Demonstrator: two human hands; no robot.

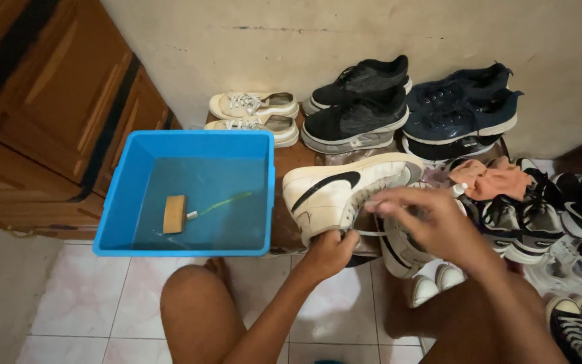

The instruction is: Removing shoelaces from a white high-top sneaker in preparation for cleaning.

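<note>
Hands work a white shoe [335,195]: left hand [331,253] grips its underside, right hand [426,219] pinches the lace [370,233]; steady, even pulls seem advisable.

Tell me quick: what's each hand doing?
Left hand: closed, gripping the white high-top sneaker from below.
Right hand: fingers pinching the sneaker's white lace.
</note>
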